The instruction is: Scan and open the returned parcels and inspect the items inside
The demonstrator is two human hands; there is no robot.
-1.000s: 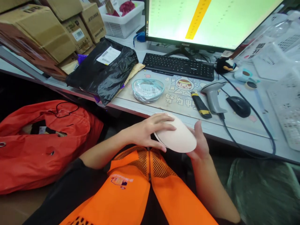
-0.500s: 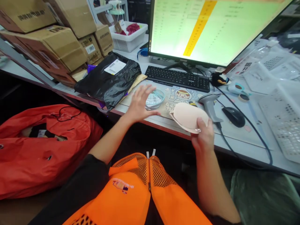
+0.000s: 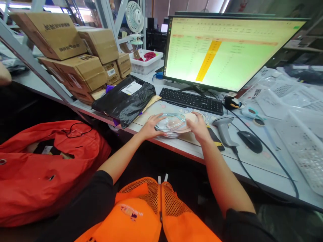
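A clear plastic round case (image 3: 171, 123) lies on the desk mat near the desk's front edge. My left hand (image 3: 150, 127) rests on its left side with the fingers laid over the rim. A pale pink round pad (image 3: 189, 120) sits partly inside the case on its right. My right hand (image 3: 198, 127) holds that pad with the fingers curled on it.
Behind the case stand a black keyboard (image 3: 192, 101) and a monitor (image 3: 227, 50). A barcode scanner (image 3: 224, 129), a utility knife (image 3: 214, 137) and a mouse (image 3: 249, 141) lie to the right. A black mailer bag (image 3: 123, 99) and cardboard boxes (image 3: 75, 64) sit left; an orange sack (image 3: 47, 164) is below.
My right hand carried the pink pad from my lap up onto the desk and into the clear case. My left hand let go of the pad and reached to the case.
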